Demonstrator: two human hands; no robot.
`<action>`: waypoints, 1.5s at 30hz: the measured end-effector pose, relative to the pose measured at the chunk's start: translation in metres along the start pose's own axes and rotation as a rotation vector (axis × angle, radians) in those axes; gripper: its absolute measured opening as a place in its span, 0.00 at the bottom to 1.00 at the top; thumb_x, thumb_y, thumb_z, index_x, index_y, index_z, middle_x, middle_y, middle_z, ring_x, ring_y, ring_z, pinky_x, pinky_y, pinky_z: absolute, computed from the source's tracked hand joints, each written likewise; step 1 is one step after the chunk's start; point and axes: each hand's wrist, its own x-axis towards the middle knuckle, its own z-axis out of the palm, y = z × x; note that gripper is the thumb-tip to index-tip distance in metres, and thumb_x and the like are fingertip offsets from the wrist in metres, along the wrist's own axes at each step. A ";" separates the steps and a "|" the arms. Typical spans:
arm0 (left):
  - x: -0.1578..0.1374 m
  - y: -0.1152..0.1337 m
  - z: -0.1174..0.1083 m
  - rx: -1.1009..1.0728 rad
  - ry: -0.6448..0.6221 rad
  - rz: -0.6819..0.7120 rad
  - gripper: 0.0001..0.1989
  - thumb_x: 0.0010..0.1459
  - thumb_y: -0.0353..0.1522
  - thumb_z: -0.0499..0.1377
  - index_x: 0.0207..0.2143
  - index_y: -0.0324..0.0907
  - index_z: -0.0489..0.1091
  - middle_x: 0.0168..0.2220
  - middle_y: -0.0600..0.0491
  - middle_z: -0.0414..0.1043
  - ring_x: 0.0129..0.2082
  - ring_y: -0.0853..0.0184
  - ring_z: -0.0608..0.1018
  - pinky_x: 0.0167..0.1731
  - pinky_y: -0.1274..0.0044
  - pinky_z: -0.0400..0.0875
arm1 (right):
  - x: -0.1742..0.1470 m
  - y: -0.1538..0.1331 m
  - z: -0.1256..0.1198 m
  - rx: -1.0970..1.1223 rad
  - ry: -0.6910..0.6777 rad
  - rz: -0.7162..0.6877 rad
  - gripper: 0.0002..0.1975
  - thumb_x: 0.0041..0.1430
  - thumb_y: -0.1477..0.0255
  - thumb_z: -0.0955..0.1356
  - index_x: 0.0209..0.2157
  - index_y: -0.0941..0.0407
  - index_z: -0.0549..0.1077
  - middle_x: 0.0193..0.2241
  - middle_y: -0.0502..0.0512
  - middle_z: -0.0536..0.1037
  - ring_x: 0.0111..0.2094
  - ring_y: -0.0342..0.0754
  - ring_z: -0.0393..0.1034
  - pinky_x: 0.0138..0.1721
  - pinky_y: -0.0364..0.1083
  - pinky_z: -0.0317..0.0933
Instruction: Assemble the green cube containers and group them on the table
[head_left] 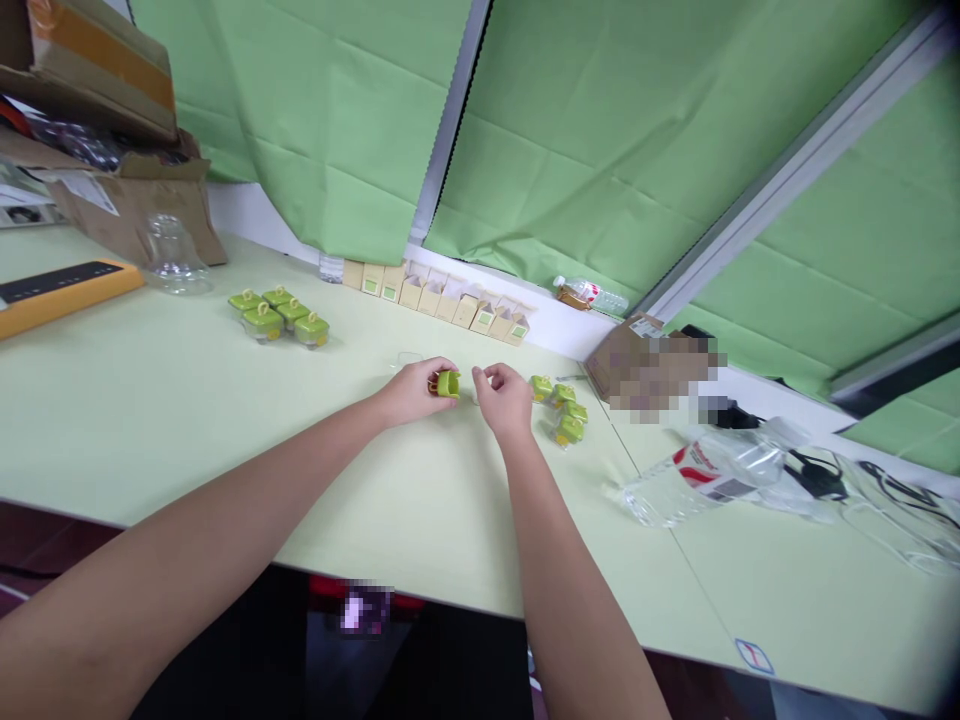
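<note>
My left hand (416, 393) is closed around a small green lid (448, 384), its hollow side turned toward my right hand. My right hand (504, 400) has thumb and forefinger pinched together, a short gap away from the lid. Whatever those fingers hold is too small to make out. Just behind my left hand lies a transparent plastic piece (409, 359). Small transparent containers with green lids (571, 412) stand grouped right of my right hand. A second group of green-lidded containers (279, 315) sits farther to the left.
Several small cardboard boxes (442, 297) line the wall. A large plastic bottle (701, 475) lies at right, near black cables (817, 475). Left are a transparent jar (176, 258), an orange-edged device (71, 293) and an open carton (142, 205). Another carton (622, 345) stands back right.
</note>
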 end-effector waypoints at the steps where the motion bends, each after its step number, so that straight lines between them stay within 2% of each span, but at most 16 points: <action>1: 0.001 0.001 0.000 0.014 0.021 0.021 0.21 0.47 0.35 0.66 0.46 0.44 0.70 0.39 0.53 0.75 0.35 0.67 0.76 0.38 0.73 0.72 | -0.001 -0.004 0.002 0.113 -0.056 -0.031 0.17 0.57 0.56 0.66 0.29 0.55 0.76 0.22 0.50 0.71 0.25 0.45 0.63 0.29 0.44 0.57; 3: 0.002 0.002 -0.001 0.051 0.069 0.074 0.19 0.48 0.32 0.65 0.45 0.43 0.70 0.40 0.52 0.75 0.37 0.66 0.76 0.40 0.73 0.72 | -0.005 -0.011 0.009 0.292 -0.159 -0.064 0.14 0.55 0.60 0.67 0.28 0.55 0.77 0.21 0.48 0.70 0.24 0.44 0.61 0.28 0.43 0.56; 5: 0.003 0.004 -0.003 0.103 0.110 0.134 0.19 0.48 0.28 0.62 0.45 0.44 0.70 0.42 0.53 0.75 0.39 0.65 0.76 0.41 0.73 0.72 | -0.008 -0.015 0.018 0.401 -0.201 -0.047 0.11 0.52 0.63 0.68 0.29 0.55 0.79 0.22 0.48 0.71 0.25 0.43 0.62 0.28 0.42 0.57; 11: 0.002 0.012 -0.003 0.238 0.141 0.286 0.20 0.48 0.25 0.60 0.45 0.43 0.70 0.45 0.52 0.75 0.45 0.63 0.76 0.46 0.72 0.71 | -0.009 -0.018 0.027 0.581 -0.151 0.161 0.14 0.44 0.64 0.71 0.31 0.58 0.81 0.22 0.48 0.71 0.24 0.41 0.59 0.26 0.42 0.56; 15: 0.001 0.016 -0.002 0.292 0.141 0.328 0.17 0.51 0.26 0.61 0.45 0.43 0.70 0.46 0.51 0.75 0.46 0.63 0.76 0.48 0.70 0.70 | -0.008 -0.021 0.021 0.682 -0.206 0.262 0.13 0.42 0.65 0.71 0.29 0.59 0.79 0.20 0.46 0.67 0.21 0.39 0.54 0.23 0.41 0.52; 18: 0.000 0.017 -0.002 0.320 0.140 0.329 0.17 0.51 0.26 0.61 0.46 0.44 0.70 0.46 0.52 0.75 0.46 0.62 0.76 0.49 0.70 0.70 | -0.010 -0.023 0.018 0.733 -0.246 0.308 0.13 0.40 0.66 0.71 0.29 0.59 0.77 0.20 0.45 0.66 0.21 0.38 0.54 0.21 0.40 0.50; 24: 0.001 0.021 -0.003 0.296 0.109 0.270 0.19 0.50 0.26 0.61 0.46 0.45 0.71 0.47 0.52 0.75 0.47 0.61 0.76 0.50 0.69 0.69 | -0.009 -0.022 0.022 0.747 -0.234 0.246 0.10 0.41 0.67 0.69 0.27 0.58 0.73 0.20 0.45 0.66 0.21 0.38 0.54 0.22 0.40 0.50; 30: 0.003 0.020 -0.008 0.214 0.142 0.191 0.18 0.51 0.31 0.64 0.46 0.44 0.71 0.45 0.50 0.75 0.43 0.62 0.76 0.44 0.70 0.71 | -0.007 -0.024 0.016 0.907 -0.316 0.290 0.11 0.44 0.64 0.71 0.28 0.56 0.71 0.22 0.45 0.65 0.21 0.38 0.54 0.19 0.39 0.46; 35: 0.003 0.013 -0.015 0.166 0.220 0.150 0.20 0.51 0.32 0.63 0.48 0.43 0.68 0.46 0.51 0.73 0.41 0.65 0.76 0.41 0.73 0.72 | -0.001 -0.021 0.007 1.134 -0.195 0.353 0.13 0.46 0.64 0.72 0.32 0.55 0.68 0.33 0.50 0.72 0.27 0.40 0.65 0.20 0.39 0.55; 40: -0.002 0.014 -0.007 0.160 0.066 0.141 0.22 0.51 0.34 0.63 0.50 0.44 0.67 0.47 0.50 0.74 0.40 0.65 0.76 0.42 0.73 0.71 | 0.003 -0.012 0.009 1.006 0.026 0.484 0.12 0.47 0.68 0.69 0.36 0.53 0.67 0.32 0.49 0.73 0.23 0.39 0.64 0.19 0.38 0.54; 45: -0.008 0.014 -0.001 0.177 -0.136 0.058 0.26 0.54 0.37 0.62 0.56 0.47 0.66 0.46 0.50 0.75 0.36 0.64 0.77 0.35 0.74 0.70 | 0.003 -0.010 0.010 0.935 0.038 0.451 0.10 0.48 0.68 0.66 0.34 0.54 0.71 0.31 0.49 0.71 0.21 0.38 0.62 0.17 0.38 0.53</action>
